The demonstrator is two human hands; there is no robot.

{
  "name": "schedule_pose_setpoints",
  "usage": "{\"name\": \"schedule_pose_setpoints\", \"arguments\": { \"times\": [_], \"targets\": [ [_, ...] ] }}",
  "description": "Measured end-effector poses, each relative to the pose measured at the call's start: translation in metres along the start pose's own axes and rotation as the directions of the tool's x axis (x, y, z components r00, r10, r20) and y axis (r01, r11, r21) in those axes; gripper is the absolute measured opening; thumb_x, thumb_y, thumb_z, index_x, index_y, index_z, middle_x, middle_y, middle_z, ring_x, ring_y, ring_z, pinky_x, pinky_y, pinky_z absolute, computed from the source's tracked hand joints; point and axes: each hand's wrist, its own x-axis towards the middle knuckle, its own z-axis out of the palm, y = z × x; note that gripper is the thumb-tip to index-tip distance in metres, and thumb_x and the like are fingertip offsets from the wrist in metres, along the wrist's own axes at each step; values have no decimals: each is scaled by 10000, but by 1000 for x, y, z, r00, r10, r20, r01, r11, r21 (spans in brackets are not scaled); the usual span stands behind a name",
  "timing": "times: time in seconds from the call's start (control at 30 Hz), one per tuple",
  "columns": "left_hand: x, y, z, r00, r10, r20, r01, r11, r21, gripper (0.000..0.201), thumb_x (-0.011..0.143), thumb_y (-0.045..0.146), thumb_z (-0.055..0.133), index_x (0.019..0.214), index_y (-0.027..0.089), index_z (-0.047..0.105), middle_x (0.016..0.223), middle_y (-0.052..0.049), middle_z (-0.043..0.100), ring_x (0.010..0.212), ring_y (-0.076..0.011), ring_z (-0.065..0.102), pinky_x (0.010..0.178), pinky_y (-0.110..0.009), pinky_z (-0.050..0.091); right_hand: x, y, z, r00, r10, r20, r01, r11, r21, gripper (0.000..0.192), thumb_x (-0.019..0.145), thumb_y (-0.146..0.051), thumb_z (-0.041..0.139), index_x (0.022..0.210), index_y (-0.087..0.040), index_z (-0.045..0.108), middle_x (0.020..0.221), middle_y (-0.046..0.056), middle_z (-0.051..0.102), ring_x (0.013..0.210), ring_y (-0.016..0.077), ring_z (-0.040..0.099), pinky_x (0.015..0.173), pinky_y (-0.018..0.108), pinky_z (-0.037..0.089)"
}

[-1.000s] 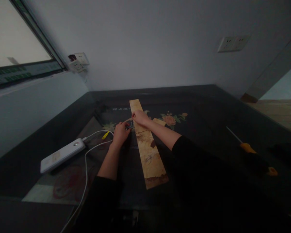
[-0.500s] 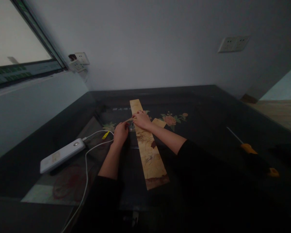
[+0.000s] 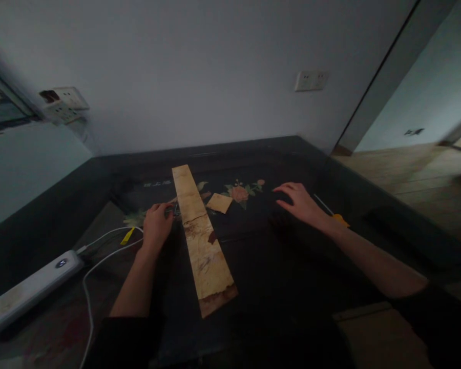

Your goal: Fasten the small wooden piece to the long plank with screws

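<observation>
A long, flat tan strip (image 3: 202, 236) with brown stains and a dark lower end lies on the black table, tilted slightly left at the far end. My left hand (image 3: 158, 224) is at its left side, fingers curled together near a thin tan edge poking out left of the strip. What those fingers pinch is hidden. Right of the strip lies a small tan square piece (image 3: 219, 203). My right hand (image 3: 296, 202) hovers apart from the strip, fingers stretched and thumb spread, with nothing in it. Close by it is a screwdriver (image 3: 340, 220), partly hidden behind my right forearm.
The black table (image 3: 253, 266) has a printed flower (image 3: 238, 193). On the left lie a white power strip (image 3: 34, 287) and its cable (image 3: 87, 292) with a yellow tag (image 3: 127, 236). Behind the table rises a wall with a socket (image 3: 311, 80).
My right hand has let go of the strip and moved right, towards the screwdriver. My left hand has stayed beside the strip. The view has turned right.
</observation>
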Motion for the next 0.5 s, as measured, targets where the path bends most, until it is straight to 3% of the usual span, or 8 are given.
{"name": "schedule_pose_setpoints", "arguments": {
  "times": [0.1, 0.2, 0.37, 0.5],
  "targets": [
    [0, 9, -2, 1000, 28, -9, -28, 1000, -13, 273, 844, 236, 498, 1043, 149, 664, 1053, -118, 634, 1029, -266, 584, 951, -387, 455, -52, 55, -30, 971, 237, -33, -237, 932, -275, 412, 864, -366, 512, 1235, -198, 578, 1160, 171, 581, 1096, 334, 519, 903, 493, 434],
    [0, 20, -4, 998, 56, -9, -56, 998, -33, 266, 839, 246, 512, 1037, 149, 660, 1055, -106, 639, 1041, -254, 581, 975, -368, 442, -92, 83, -43, 908, 412, 77, -373, 878, -298, 498, 857, -441, 508, 1300, -215, 528, 1108, 175, 607, 995, 319, 593, 858, 455, 474],
    [-4, 47, -6, 993, 114, 43, -108, 986, -128, 247, 832, 265, 502, 1012, 186, 651, 1067, -94, 627, 1044, -236, 575, 977, -352, 439, -109, 95, -38, 880, 395, 262, -386, 918, -89, 517, 833, -334, 521, 1347, -306, 476, 1148, 108, 648, 985, 254, 642, 876, 402, 487],
    [-16, 79, -8, 970, 218, 107, -193, 959, -206, 259, 844, 284, 491, 1036, 203, 645, 1100, -76, 621, 1064, -229, 563, 981, -360, 432, -94, 83, -35, 885, 352, 305, -370, 929, 0, 405, 792, -269, 551, 1189, -312, 623, 1109, 105, 673, 952, 244, 652, 862, 397, 482]
  ]
}}
